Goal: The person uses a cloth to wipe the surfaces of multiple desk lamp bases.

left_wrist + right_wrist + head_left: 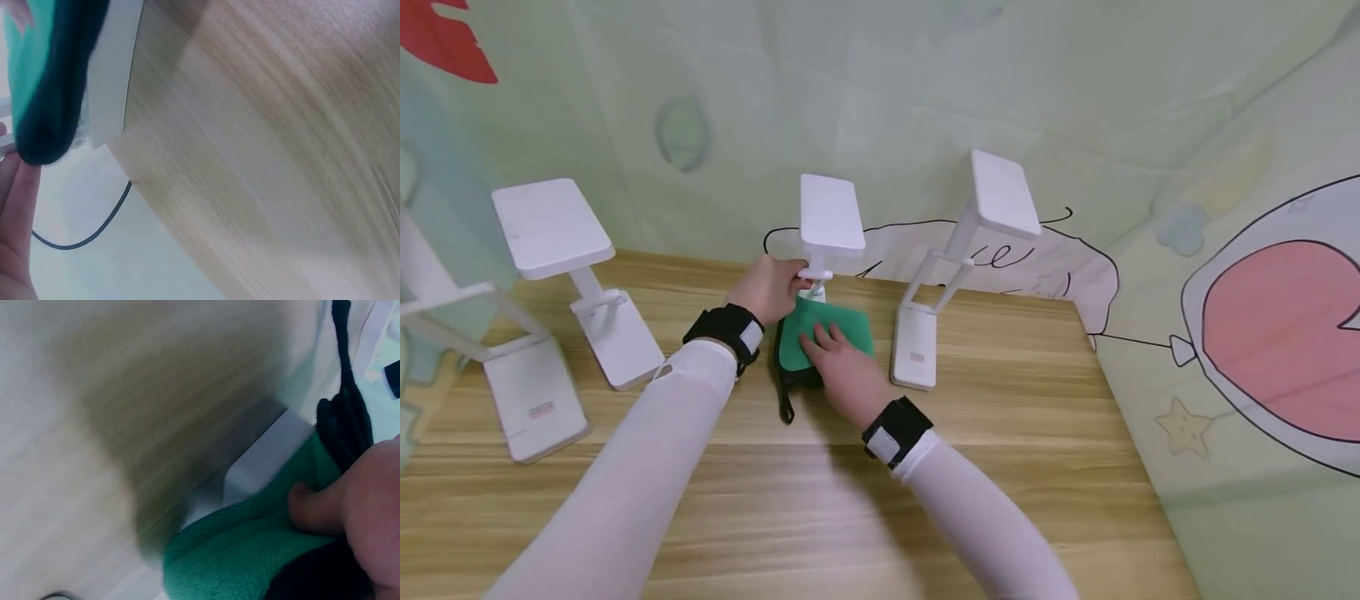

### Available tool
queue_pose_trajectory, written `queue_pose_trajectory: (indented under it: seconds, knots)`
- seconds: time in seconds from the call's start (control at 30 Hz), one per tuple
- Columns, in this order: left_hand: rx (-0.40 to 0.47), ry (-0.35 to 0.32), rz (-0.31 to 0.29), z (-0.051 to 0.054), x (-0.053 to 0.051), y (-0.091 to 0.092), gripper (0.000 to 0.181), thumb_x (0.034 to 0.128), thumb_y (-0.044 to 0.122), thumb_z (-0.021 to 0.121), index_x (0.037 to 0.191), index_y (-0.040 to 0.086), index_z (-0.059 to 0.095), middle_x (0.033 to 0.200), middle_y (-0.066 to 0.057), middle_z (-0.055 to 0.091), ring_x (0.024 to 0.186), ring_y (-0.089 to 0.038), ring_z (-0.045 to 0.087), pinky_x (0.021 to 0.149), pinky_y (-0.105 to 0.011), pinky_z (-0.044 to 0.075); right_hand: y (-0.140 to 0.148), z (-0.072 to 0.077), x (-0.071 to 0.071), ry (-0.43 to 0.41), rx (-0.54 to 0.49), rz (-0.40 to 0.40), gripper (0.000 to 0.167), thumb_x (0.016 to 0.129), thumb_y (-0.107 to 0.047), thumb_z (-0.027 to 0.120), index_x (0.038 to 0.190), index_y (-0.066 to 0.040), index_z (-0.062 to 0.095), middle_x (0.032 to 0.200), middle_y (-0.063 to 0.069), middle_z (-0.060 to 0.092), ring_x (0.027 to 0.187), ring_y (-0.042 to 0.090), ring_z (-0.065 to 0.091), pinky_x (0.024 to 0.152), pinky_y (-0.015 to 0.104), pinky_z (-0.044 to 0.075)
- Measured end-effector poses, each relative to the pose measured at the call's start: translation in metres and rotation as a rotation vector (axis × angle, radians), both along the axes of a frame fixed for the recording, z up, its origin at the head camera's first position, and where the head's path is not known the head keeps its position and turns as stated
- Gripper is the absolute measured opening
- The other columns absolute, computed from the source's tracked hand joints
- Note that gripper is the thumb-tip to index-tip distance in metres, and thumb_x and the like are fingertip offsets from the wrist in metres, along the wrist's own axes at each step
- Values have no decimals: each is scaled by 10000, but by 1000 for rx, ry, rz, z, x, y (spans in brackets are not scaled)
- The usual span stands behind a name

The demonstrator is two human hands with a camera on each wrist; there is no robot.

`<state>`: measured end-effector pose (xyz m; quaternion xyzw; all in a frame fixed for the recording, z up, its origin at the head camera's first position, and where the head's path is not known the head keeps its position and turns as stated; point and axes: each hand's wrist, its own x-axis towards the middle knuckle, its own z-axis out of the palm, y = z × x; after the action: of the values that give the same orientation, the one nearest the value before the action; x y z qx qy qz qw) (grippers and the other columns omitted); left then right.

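My left hand (767, 287) pinches the arm of the middle white desk lamp (832, 215), just below its head. A green cloth (850, 329) with black edging and a black loop (786, 408) lies over this lamp's base, hiding most of it. My right hand (853, 375) rests on the cloth with its fingers stretched out. In the right wrist view the thumb (319, 509) presses into the green fleece, and a white corner of the lamp base (269, 459) shows beside it. In the left wrist view the left fingertips touch the lamp arm.
Another white desk lamp (917, 346) stands to the right, and two more, one lamp (553, 225) and one lamp (538, 400), stand at the left. They share a wooden tabletop (760, 500). A printed cloth backdrop (880, 100) hangs behind. A dark cable (94, 237) curves beyond the table edge.
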<state>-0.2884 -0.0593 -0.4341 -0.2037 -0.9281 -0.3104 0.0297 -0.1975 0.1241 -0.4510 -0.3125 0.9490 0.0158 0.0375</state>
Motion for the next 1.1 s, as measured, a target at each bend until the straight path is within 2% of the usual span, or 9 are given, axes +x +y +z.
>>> queue_pose_trajectory:
  seconds: [0.17, 0.27, 0.43, 0.63, 0.8, 0.93, 1.1]
  knots:
    - [-13, -4, 6, 0, 1, -3, 129, 1096, 116, 611, 1062, 40, 710, 881, -111, 728, 704, -231, 622, 661, -364, 478, -3, 4, 17, 0, 78, 20, 595, 1016, -10, 701, 1577, -136, 547, 1612, 135, 506, 1482, 359, 474, 1084, 396, 509]
    - [-4, -4, 10, 0, 2, -5, 129, 1095, 113, 615, 1062, 37, 713, 881, -113, 726, 701, -236, 611, 651, -362, 465, -8, 5, 25, 1, 108, 60, 570, 1037, -25, 688, 1577, -147, 549, 1608, 129, 513, 1482, 355, 475, 1087, 383, 504]
    - [-14, 15, 11, 0, 3, -6, 128, 1093, 126, 624, 1048, 46, 713, 854, -113, 717, 692, -249, 600, 659, -370, 450, -16, -1, 27, 46, 80, 157, 540, 1047, -23, 672, 1562, -150, 567, 1584, 130, 540, 1463, 354, 501, 1102, 374, 490]
    - [-23, 5, -1, 0, 2, -4, 129, 1097, 129, 616, 1035, 63, 707, 826, -93, 715, 681, -228, 620, 660, -362, 464, -27, -7, 6, 16, -42, 205, 582, 983, 47, 692, 1531, -120, 592, 1592, 124, 532, 1487, 356, 465, 1181, 385, 410]
    - [-21, -8, 6, 0, 2, -3, 117, 1091, 122, 623, 1018, 74, 701, 812, -67, 687, 681, -218, 602, 653, -363, 466, -27, -18, -24, 70, -140, 239, 594, 926, 118, 681, 1474, -104, 638, 1576, 101, 543, 1513, 311, 421, 1209, 353, 362]
    - [-35, -14, 0, 0, 1, -3, 105, 1090, 138, 633, 1063, 66, 704, 867, -89, 716, 735, -235, 631, 698, -388, 488, -20, -19, -39, 61, -155, 193, 633, 929, 154, 632, 1503, -113, 618, 1605, 95, 509, 1550, 288, 365, 1231, 331, 316]
    - [-25, -13, -5, 0, 1, -3, 115, 1092, 127, 625, 1077, 50, 709, 890, -108, 731, 729, -238, 630, 688, -383, 482, -17, -13, -37, 27, -113, 107, 613, 968, 126, 619, 1531, -114, 594, 1621, 134, 490, 1534, 319, 398, 1206, 368, 369]
